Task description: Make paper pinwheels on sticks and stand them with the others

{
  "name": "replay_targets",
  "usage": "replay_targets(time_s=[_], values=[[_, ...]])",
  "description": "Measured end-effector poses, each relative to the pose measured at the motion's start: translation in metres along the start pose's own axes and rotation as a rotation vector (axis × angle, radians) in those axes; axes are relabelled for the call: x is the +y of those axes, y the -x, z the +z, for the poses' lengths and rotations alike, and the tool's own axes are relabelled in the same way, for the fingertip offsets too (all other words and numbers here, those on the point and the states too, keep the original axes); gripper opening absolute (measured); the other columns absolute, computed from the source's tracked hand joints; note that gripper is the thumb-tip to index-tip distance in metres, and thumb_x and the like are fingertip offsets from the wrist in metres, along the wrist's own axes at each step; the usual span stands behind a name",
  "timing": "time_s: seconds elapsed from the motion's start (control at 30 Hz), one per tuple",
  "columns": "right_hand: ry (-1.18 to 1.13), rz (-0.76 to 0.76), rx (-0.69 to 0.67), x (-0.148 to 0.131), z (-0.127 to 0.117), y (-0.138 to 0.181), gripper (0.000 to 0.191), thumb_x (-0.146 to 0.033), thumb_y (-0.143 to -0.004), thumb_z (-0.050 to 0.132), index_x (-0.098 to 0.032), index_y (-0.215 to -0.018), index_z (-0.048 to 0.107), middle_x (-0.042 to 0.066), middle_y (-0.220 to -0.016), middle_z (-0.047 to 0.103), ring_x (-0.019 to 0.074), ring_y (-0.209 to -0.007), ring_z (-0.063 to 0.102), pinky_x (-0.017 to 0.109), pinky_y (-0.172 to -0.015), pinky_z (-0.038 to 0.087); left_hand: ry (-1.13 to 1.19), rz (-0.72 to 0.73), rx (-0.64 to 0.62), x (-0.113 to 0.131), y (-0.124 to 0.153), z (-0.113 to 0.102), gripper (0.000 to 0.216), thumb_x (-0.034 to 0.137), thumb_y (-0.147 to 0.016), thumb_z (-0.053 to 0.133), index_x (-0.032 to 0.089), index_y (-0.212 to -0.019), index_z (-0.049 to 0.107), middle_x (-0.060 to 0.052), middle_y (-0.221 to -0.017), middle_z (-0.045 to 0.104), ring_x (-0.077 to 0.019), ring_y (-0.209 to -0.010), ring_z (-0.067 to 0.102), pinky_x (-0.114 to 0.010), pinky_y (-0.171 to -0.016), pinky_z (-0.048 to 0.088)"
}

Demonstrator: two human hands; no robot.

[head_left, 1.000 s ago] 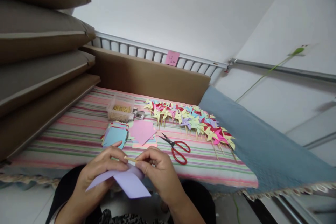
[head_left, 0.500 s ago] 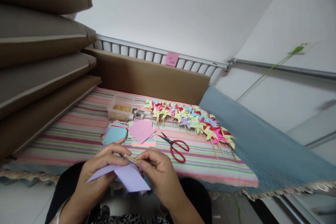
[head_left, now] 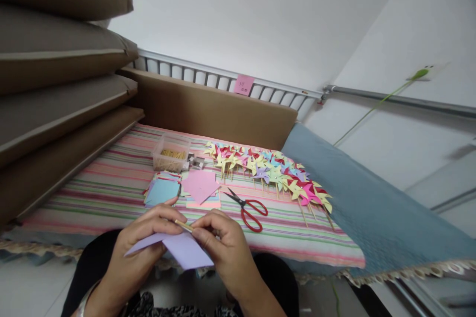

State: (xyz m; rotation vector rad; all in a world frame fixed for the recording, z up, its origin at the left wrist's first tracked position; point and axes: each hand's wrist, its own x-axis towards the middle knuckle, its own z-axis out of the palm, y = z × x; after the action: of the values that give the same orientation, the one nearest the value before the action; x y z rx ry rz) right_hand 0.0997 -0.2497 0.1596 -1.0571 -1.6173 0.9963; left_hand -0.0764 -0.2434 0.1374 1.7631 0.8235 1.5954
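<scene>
My left hand and my right hand meet low in the view, both pinched on a lilac sheet of paper and a thin wooden stick lying across its top. The paper hangs over my lap, just in front of the bed's edge. Red-handled scissors lie on the striped cloth just beyond my right hand. Stacks of coloured paper squares, with a pink square on top of one, lie beyond my left hand.
A row of several finished paper pinwheels stretches across the cloth to the right. A clear box of sticks and a small metal tool stand behind the paper. Brown cushions are stacked left; a blue blanket lies right.
The hands have hardly moved; the lilac paper and stick shifted very slightly as the fingers work them. The camera tilted a little.
</scene>
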Motion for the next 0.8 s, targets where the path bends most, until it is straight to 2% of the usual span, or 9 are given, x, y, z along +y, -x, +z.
replay_targets(time_s=[0.3,0.6,0.8], values=[[0.025,-0.016,-0.003,-0.0033,0.0009,0.0016,0.01,-0.014,-0.079,0.063,-0.018,-0.074,0.07,-0.002,-0.069,0.058,0.0119,-0.068,0.052,0.021,-0.062,0.036,0.002,0.055,-0.043,-0.0041,0.0016,-0.0036,0.011,0.018,-0.075,0.066,0.026,-0.08,0.072,-0.001,-0.082,0.073,-0.0194,-0.081,0.066,-0.044,-0.102,0.04],[0.06,-0.051,0.025,-0.0012,0.003,0.0012,0.011,-0.01,-0.077,0.066,-0.019,-0.074,0.072,-0.002,-0.068,0.058,0.0114,-0.068,0.052,0.021,-0.062,0.036,-0.019,0.048,-0.022,-0.0038,0.0003,-0.0036,0.012,0.018,-0.075,0.067,0.027,-0.078,0.072,0.0,-0.082,0.074,-0.0187,-0.081,0.067,-0.04,-0.099,0.043],[0.035,-0.081,0.064,0.0062,0.0064,0.0014,0.008,-0.016,-0.078,0.068,-0.021,-0.077,0.074,-0.001,-0.069,0.06,0.0127,-0.068,0.054,0.021,-0.061,0.039,-0.011,0.009,-0.007,-0.0072,0.0017,-0.0037,0.015,0.014,-0.071,0.067,0.028,-0.074,0.071,0.001,-0.078,0.073,-0.0183,-0.076,0.067,-0.037,-0.092,0.048]])
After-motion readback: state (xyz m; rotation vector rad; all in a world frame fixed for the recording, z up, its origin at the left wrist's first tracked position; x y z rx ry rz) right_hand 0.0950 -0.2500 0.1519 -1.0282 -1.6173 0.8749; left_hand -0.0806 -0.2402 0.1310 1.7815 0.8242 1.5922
